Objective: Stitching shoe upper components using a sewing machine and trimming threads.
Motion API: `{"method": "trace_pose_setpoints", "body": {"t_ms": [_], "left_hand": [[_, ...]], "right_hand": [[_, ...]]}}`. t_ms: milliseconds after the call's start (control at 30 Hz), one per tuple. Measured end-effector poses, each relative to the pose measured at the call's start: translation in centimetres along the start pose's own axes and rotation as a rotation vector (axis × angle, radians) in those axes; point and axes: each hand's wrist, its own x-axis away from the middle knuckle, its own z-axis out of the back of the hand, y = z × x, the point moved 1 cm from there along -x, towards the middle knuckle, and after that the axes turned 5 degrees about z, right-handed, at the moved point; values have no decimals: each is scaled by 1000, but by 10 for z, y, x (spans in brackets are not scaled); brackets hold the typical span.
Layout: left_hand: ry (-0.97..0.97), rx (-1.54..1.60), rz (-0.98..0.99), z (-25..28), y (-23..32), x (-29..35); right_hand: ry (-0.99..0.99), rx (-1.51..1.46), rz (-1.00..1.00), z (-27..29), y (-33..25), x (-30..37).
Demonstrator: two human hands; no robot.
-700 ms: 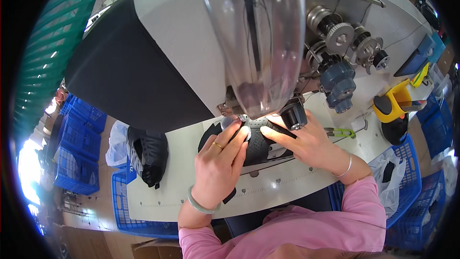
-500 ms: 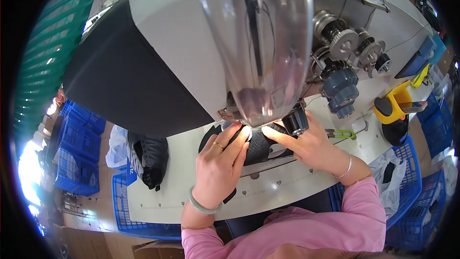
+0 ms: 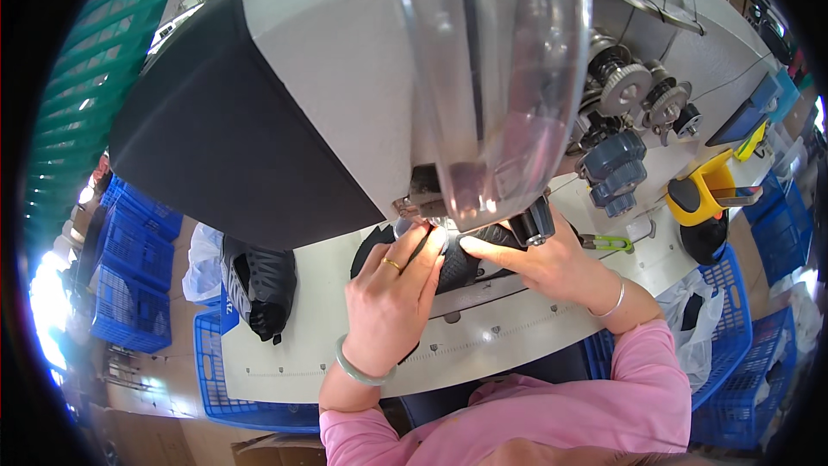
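The view has slid a bit since the earlier frame, so the clear shield [image 3: 517, 121] shows farther to the right, and the tip of the right hand's stretched-out finger or thumb now sits closer to the left hand's fingertips. The person has both hands on a black shoe piece [image 3: 460, 266], which is on the white table [image 3: 483, 349], down under the front of a big sewing machine [image 3: 319, 60]. The left hand [image 3: 386, 300] has its fingers narrow, side by side, with their tips on the left part of the piece. The right hand [image 3: 552, 266] touches the right part; one digit points left along the top, and the others are partly hidden behind a black knob [image 3: 538, 221]. I cannot tell if either hand pinches the piece or only presses it. A gold ring [image 3: 392, 264] and a pale green bracelet [image 3: 360, 369] are on the left hand and wrist, and a thin silver bracelet [image 3: 617, 298] is on the right wrist. A dark shoe [image 3: 266, 285] is near the table's left edge, well apart from the hands. A tool with a green handle [image 3: 611, 243] lies just beside the right hand. Farther right is a yellow holder [image 3: 711, 198], and a blue basket [image 3: 737, 311] is by the table's right edge.
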Motion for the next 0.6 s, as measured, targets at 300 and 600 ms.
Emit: {"method": "trace_pose_setpoints", "body": {"t_ms": [300,600], "left_hand": [[105,232,86,-1,-6,-2],[101,111,24,-2,-9,6]], "right_hand": [[-34,46,58,5,0,-5],[51,9,100,3,6,-9]]}}
